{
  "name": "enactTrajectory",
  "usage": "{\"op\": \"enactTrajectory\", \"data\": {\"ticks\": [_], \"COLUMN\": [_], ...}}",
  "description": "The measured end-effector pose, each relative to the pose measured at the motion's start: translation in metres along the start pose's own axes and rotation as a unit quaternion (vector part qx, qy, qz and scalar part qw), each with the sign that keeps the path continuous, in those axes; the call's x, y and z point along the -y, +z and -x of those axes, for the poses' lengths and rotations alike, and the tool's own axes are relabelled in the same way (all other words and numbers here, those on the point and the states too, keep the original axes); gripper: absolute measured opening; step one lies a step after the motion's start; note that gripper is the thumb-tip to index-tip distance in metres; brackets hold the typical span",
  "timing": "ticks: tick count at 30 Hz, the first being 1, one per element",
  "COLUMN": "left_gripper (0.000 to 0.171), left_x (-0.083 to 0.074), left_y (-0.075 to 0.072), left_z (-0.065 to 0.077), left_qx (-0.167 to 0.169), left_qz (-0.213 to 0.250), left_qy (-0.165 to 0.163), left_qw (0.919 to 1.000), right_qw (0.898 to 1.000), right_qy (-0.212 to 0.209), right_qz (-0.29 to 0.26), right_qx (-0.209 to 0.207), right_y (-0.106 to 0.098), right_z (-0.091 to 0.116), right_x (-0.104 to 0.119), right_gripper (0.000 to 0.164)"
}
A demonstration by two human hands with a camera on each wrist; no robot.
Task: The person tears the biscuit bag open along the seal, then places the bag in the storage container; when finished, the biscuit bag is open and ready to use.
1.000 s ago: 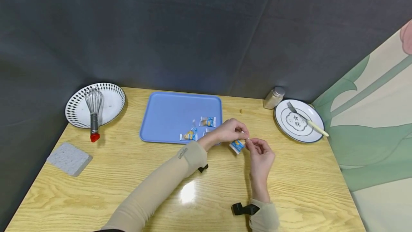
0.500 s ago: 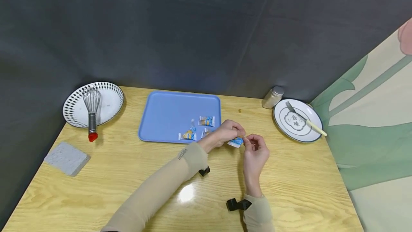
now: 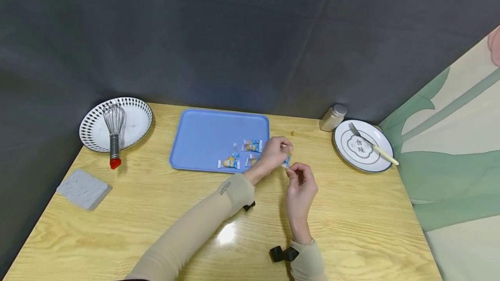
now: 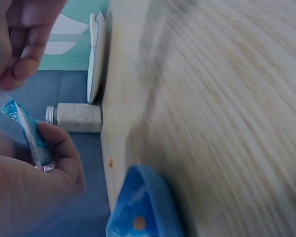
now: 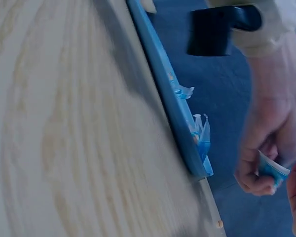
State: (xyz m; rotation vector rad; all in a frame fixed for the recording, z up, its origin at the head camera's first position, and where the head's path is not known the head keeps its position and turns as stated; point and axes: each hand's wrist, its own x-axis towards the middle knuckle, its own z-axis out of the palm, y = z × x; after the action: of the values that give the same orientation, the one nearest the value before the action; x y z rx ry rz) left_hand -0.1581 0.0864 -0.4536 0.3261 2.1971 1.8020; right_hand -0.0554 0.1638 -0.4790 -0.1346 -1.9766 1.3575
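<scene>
In the head view both hands meet just right of the blue tray (image 3: 218, 138). My left hand (image 3: 272, 153) pinches a small snack packet (image 3: 287, 160) in a blue, yellow and clear wrapper. At the packet's lower end, the fingertips of my right hand (image 3: 301, 190) pinch the clear wrapper edge. The left wrist view shows the packet (image 4: 30, 131) held between left thumb and fingers, stretched toward the right fingertips. Similar packets lie at the tray's near right, among them one packet (image 3: 252, 145) and another packet (image 3: 229, 162); my left forearm passes close to them.
A whisk (image 3: 114, 131) lies on a patterned plate (image 3: 136, 122) at left, with a grey block (image 3: 83, 189) nearer. At right stand a shaker jar (image 3: 333, 118) and a plate (image 3: 345, 153) bearing a fork (image 3: 375, 145). A small crumb (image 3: 293, 133) lies behind the hands.
Both hands have shifted left toward the tray, with the packet between them. The packet has turned and is now more hidden behind the left fingers.
</scene>
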Motion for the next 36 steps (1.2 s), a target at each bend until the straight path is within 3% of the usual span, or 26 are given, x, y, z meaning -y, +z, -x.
{"op": "enactTrajectory", "data": {"ticks": [5, 9, 13, 17, 21, 24, 27, 33, 36], "left_gripper": [0.017, 0.020, 0.020, 0.017, 0.016, 0.015, 0.012, 0.007, 0.010], "left_x": [0.004, 0.003, -0.003, -0.004, 0.003, 0.011, 0.017, 0.023, 0.025], "left_y": [-0.005, -0.016, -0.035, -0.065, -0.105, -0.129, -0.145, -0.151, -0.154], "left_z": [0.002, 0.005, 0.007, 0.007, 0.009, 0.014, 0.020, 0.026, 0.027], "left_qx": [-0.009, -0.014, -0.053, -0.142, -0.190, -0.182, -0.164, -0.145, -0.138], "left_qz": [0.016, 0.039, 0.073, 0.139, 0.205, 0.233, 0.251, 0.279, 0.264], "left_qy": [-0.019, -0.031, -0.025, -0.012, -0.019, -0.037, -0.049, -0.056, -0.056], "left_qw": [0.9997, 0.9987, 0.9956, 0.9801, 0.9600, 0.9546, 0.9528, 0.9475, 0.9530], "right_qw": [1.000, 0.996, 0.988, 0.979, 0.969, 0.962, 0.955, 0.932, 0.920], "right_qy": [0.018, 0.054, 0.096, 0.127, 0.138, 0.133, 0.116, 0.093, 0.095], "right_qz": [-0.009, -0.065, -0.108, -0.097, -0.082, -0.065, -0.051, -0.016, -0.001], "right_qx": [0.009, 0.025, 0.059, 0.130, 0.189, 0.229, 0.270, 0.349, 0.379], "right_y": [-0.001, -0.002, -0.001, 0.005, 0.013, 0.021, 0.036, 0.081, 0.096], "right_z": [-0.001, -0.009, -0.028, -0.044, -0.045, -0.043, -0.050, -0.085, -0.099], "right_x": [-0.003, -0.002, 0.000, 0.001, -0.001, -0.002, 0.000, 0.006, 0.006], "right_gripper": [0.008, 0.010, 0.028, 0.043, 0.034, 0.026, 0.022, 0.020, 0.015]}}
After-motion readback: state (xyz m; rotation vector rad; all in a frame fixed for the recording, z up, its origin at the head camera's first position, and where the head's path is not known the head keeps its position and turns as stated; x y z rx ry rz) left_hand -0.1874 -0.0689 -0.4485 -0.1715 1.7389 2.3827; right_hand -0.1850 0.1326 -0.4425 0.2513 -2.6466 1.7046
